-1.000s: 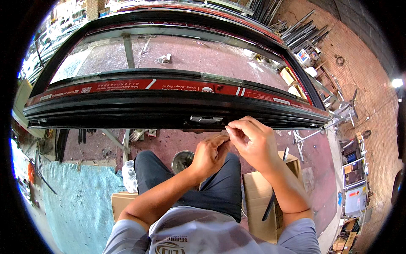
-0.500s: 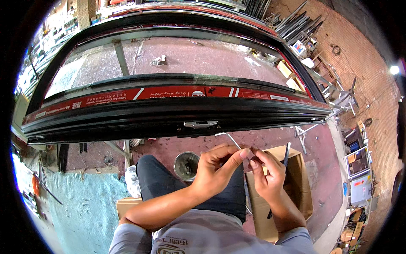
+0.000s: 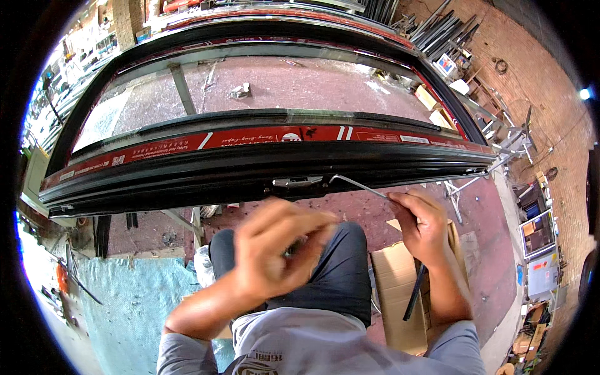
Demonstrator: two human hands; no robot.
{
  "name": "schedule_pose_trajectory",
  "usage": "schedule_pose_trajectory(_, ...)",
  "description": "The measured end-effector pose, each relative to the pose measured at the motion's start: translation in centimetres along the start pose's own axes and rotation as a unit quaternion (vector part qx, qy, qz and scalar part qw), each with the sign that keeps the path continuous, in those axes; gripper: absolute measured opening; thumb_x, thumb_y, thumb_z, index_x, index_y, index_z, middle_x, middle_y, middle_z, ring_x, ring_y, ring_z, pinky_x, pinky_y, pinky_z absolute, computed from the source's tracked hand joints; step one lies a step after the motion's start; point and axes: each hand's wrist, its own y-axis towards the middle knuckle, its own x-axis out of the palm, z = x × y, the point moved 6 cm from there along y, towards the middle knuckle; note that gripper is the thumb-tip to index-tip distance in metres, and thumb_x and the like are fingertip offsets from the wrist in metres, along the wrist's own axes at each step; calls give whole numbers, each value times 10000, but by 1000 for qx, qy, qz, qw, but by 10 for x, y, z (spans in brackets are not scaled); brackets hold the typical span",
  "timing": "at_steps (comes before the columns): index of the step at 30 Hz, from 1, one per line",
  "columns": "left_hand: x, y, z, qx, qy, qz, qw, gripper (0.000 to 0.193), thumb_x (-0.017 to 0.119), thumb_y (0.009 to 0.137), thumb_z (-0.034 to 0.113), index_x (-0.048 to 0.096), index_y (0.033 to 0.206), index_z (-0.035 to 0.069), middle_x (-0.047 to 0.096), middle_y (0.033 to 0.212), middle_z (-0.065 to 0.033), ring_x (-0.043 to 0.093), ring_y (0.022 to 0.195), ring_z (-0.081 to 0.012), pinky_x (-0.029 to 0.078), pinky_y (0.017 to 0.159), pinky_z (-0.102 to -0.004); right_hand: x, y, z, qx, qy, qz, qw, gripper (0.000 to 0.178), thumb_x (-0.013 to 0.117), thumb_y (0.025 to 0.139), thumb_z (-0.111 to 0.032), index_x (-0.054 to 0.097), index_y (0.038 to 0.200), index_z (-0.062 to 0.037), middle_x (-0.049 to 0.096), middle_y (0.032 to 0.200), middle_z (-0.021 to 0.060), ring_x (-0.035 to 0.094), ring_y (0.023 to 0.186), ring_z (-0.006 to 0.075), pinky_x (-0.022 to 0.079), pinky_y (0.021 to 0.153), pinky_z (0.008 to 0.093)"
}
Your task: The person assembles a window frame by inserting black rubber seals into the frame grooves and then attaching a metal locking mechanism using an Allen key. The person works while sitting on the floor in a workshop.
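The right hand (image 3: 422,224) pinches the long arm of a silver hex key (image 3: 362,185), bent tip just right of the black window frame's (image 3: 156,187) latch (image 3: 297,182). It looks light, stiff, best held there. Left hand (image 3: 265,247): blurred, curled; I can't tell its grip.

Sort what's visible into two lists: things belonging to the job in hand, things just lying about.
Job in hand:
thin bent silver metal rod, held in the right hand
long black rectangular frame with red strips
small oblong silver fitting on its near side

Apparently lying about:
open brown cardboard box
crinkled teal floor sheet
long thin dark bars
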Motion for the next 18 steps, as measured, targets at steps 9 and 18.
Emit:
schedule_pose_trajectory(9, -110, 48, -19, 29, 300, 95, 949, 167, 704, 856, 64, 712, 1007, -7, 694, 936, -126, 652, 860, -241, 498, 799, -318, 2, 12, 11, -2, -7, -67, 998, 216, 669, 789, 79, 700, 990, 6, 613, 777, 142, 616, 636, 297, 480, 566, 359)
schedule_pose_trajectory(18, -81, 69, -19, -29, 382, -63, 922, 381, 720, 862, 290, 678, 1151, 45, 681, 1011, -140, 659, 930, -317, 498, 862, -374, 4, 20, 19, -88, -110, -55, 988, 294, 681, 748, 59, 713, 1028, -25, 625, 822, 128, 622, 641, 295, 487, 544, 367)
